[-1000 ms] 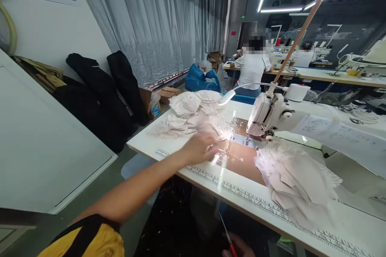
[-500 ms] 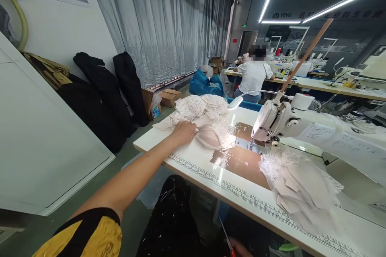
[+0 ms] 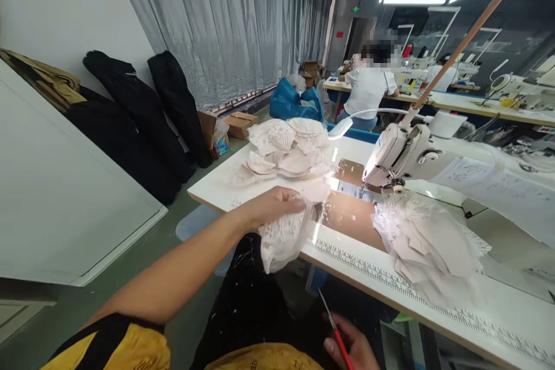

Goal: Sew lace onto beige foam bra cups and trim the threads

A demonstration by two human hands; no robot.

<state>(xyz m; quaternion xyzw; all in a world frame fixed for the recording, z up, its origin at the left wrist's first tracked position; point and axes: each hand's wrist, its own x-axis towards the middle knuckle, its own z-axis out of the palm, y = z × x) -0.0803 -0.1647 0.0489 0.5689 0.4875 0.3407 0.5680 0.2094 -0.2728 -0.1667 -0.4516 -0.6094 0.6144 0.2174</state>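
Note:
My left hand (image 3: 280, 207) is closed on a pale lace bra cup piece (image 3: 284, 240), which hangs over the front edge of the table. Low in the view, my right hand (image 3: 353, 344) is wrapped around red-handled scissors (image 3: 340, 347), their slim metal blades pointing up and left. Behind my left hand lies a pile of beige and white lace cups (image 3: 288, 137) on the white sewing table (image 3: 217, 185). A second stack of lace-edged pieces (image 3: 429, 243) rests right of the needle area.
The sewing machine (image 3: 399, 156) stands at the right, with its lamp (image 3: 340, 128) lit. A printed ruler (image 3: 373, 269) runs along the table's front. Beyond are a blue bag (image 3: 295, 101), cardboard boxes (image 3: 238, 125) and a seated person in white (image 3: 368, 92). A white panel (image 3: 78, 185) stands left.
My left hand has drawn a lace cup piece from the pile toward me, over the table edge. My right hand with the scissors has risen further into view.

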